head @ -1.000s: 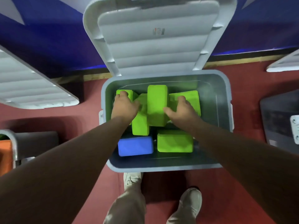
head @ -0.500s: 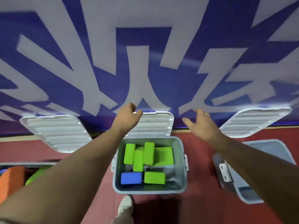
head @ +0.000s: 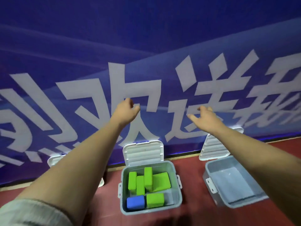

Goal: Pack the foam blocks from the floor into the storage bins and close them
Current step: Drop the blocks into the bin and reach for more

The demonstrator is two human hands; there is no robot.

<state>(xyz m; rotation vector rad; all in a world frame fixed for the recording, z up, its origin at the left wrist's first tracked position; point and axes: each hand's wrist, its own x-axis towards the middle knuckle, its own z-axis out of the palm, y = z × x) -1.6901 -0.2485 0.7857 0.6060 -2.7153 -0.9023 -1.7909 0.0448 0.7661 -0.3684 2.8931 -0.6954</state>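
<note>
Well, both hands are up in the air and empty. The left hand (head: 126, 110) hangs with its fingers loosely curled round nothing, and the right hand (head: 205, 117) is spread and relaxed, thumb out. Neither touches a thing; they float in front of the wall, well above the bins.

Below and between the forearms sits the middle bin (head: 151, 211), grey-blue, with the foam inside it. The green blocks (head: 160, 181) fill most of it, several stood on edge and crowded side by side, one leaning flat at the back right. That looks like a way to squeeze more in. A blue block (head: 135, 202) lies in the near left corner. Its lid (head: 143, 152) is tipped back against the wall, which keeps the mouth free for loading, and the white latches (head: 179, 181) hang undone at the sides. I judge closing this one to be the likely next job.

To the right an empty bin (head: 234, 185) waits, its own lid (head: 215, 147) propped the same way. On the left a third lid (head: 53, 160) peeps out behind the arm.

Everything stands on a red floor (head: 187, 217) before a blue banner (head: 146, 46) with huge white Chinese characters — smeared and cropped, so I cannot read them with confidence. No brand or label shows on the bins.
</note>
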